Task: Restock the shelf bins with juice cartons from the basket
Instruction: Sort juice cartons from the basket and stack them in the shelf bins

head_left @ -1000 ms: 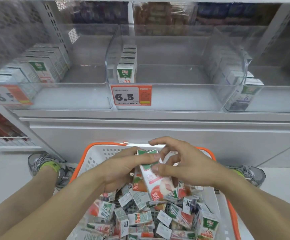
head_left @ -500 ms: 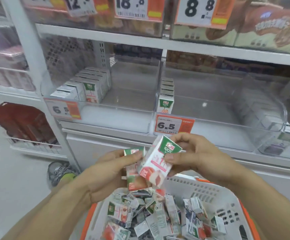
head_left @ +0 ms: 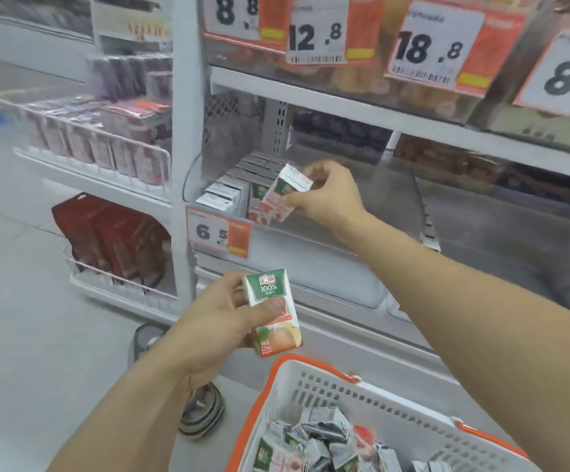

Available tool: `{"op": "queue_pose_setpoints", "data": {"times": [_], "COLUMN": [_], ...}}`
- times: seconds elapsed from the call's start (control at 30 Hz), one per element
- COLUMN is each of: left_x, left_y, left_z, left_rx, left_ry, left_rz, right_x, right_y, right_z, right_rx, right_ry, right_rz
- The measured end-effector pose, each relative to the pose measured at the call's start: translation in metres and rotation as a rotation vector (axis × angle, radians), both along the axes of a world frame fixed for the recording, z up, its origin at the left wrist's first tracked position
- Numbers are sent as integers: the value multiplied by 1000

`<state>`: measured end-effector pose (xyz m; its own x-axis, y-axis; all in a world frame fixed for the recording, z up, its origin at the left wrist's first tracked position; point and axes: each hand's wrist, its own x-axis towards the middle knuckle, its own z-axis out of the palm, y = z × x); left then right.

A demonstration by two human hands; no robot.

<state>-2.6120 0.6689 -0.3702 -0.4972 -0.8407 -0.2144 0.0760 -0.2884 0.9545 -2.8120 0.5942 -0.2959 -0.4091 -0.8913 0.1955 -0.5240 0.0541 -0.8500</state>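
My right hand [head_left: 328,195] grips a small juice carton [head_left: 285,192], tilted, just inside the clear shelf bin [head_left: 396,185], beside the rows of cartons [head_left: 239,189] standing at the bin's left. My left hand [head_left: 222,318] holds a second juice carton [head_left: 273,311] with a green top, upright, in front of the shelf and above the floor. The white basket with orange rim [head_left: 314,376] sits at the bottom right, with several loose cartons [head_left: 314,441] inside.
A 6.5 price tag [head_left: 219,231] hangs on the bin's front edge. Higher price tags [head_left: 317,28] line the shelf above. Wire racks with red packs [head_left: 113,233] and purple packs [head_left: 106,137] stand left. A shoe [head_left: 202,413] is on the floor.
My hands have separated, each with one carton. The right hand has reached up into the shelf bin; the left stays low. The view has swung left and upward from the basket.
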Motion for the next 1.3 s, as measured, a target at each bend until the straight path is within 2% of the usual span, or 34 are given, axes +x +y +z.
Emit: {"op": "queue_pose_setpoints", "data": {"times": [0.13, 0.37, 0.47, 0.53, 0.63, 0.73, 0.83, 0.93, 1.07, 1.13, 1.2, 1.3], "left_x": [3, 8, 2, -7, -28, -55, -82, -106, -128, -140, -152, -168], "left_y": [-5, -4, -1, 4, 16, 32, 45, 56, 52, 44, 40, 40], "left_z": [0, 1, 5, 9, 19, 29, 34, 37, 32, 24, 17, 10], "left_rx": [-6, -24, -58, -91, -166, -284, -378, -464, -939, -1088, -1153, -1281], "left_ry": [6, -11, -44, -46, -41, -67, -102, -94, -280, -330, -377, -462], "left_rz": [-3, -17, -17, -28, -95, -247, -298, -256, 17, 106, 122, 152], "right_x": [14, 23, 14, 5, -15, -36, -59, -84, -117, -135, -151, -168], "right_y": [-53, -60, -11, 37, 112, 159, 185, 211, 230, 226, 215, 189], "right_z": [-14, -16, 3, 13, 20, 15, 12, 17, 28, 32, 32, 25], "right_rx": [202, 234, 31, -20, 200, 290, 234, 134, -121, -207, -158, 60], "right_ry": [170, 299, 311, 245, 246, 341, 241, 123, 73, 86, 155, 265], "right_rz": [43, 20, 64, 224, 474, 518, 474, 401, 86, -48, -84, -68]}}
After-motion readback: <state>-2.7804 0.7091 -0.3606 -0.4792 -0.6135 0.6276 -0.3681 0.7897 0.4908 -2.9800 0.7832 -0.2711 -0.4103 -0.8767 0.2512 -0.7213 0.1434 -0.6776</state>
